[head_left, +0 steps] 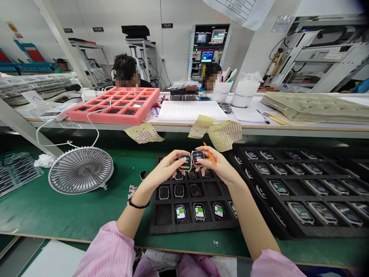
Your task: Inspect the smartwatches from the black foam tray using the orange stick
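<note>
My left hand (170,165) grips a smartwatch body (185,166) without straps, its thumb on the lit screen. In my right hand (215,163) is a second smartwatch (198,155), also lit, held side by side with the first. An orange stick, perhaps a pen (211,157), is tucked between the right fingers. Both hands are raised over a black foam tray (196,229) whose compartments hold several watch bodies. In its front row, some watches (199,211) show green-and-white screens; farther back, others (179,190) are dark. My forearms cover part of the tray.
More black trays of watches (294,231) are stacked at right. A round fan (82,171) and a loose dark watch (143,175) lie left. The shelf ahead bears a pink foam tray (112,117), paper sheets (191,110) and moulded trays (317,105). People sit beyond it.
</note>
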Available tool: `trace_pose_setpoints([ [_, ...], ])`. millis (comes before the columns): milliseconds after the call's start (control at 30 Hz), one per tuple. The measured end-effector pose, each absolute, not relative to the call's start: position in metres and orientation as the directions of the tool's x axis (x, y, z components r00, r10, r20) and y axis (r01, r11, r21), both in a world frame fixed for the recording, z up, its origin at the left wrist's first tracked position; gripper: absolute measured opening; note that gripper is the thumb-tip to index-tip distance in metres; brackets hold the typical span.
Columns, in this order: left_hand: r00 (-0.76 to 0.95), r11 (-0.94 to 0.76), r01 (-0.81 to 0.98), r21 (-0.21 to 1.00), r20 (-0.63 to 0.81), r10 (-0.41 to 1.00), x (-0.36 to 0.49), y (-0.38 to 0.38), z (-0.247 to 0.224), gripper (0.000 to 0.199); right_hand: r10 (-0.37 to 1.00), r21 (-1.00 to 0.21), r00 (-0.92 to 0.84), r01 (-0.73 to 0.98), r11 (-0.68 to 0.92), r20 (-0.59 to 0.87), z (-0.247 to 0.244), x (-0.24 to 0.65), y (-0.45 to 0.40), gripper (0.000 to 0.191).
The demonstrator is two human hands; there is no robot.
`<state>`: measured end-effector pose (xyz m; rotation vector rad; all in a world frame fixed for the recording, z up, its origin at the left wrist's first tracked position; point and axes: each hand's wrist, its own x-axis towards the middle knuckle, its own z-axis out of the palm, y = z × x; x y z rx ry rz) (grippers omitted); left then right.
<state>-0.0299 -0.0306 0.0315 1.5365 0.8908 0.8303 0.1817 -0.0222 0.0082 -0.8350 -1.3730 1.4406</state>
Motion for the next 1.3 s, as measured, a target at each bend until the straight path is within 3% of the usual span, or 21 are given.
trace_pose_setpoints([
  [133,0.535,-0.083,-0.003,0.997,0.072,0.842,-0.034,-0.032,0.033,0.051,0.907,-0.974,-0.386,-0.209,0.093,0.169,0.01,0.19,-0.023,0.051],
  [300,0.55,-0.07,-0.119,0.99,0.124,0.826,-0.034,-0.032,0.035,0.053,0.9,-0.958,-0.38,-0.26,0.118,0.214,0.011,0.192,-0.025,0.049],
  [533,0.461,-0.136,-0.018,0.991,0.129,0.878,-0.03,-0.033,0.033,0.056,0.925,-0.966,-0.31,-0.201,0.164,0.221,0.008,0.184,-0.023,0.05],
  [800,0.374,-0.161,0.03,0.987,0.138,0.917,-0.027,-0.03,0.03,0.045,0.916,-0.961,-0.307,-0.181,0.21,0.258,0.001,0.178,-0.02,0.043],
  [1300,0.365,-0.151,0.055,0.987,0.121,0.923,-0.026,-0.03,0.029,0.038,0.944,-0.968,-0.232,-0.142,0.207,0.236,0.001,0.176,-0.02,0.035],
])
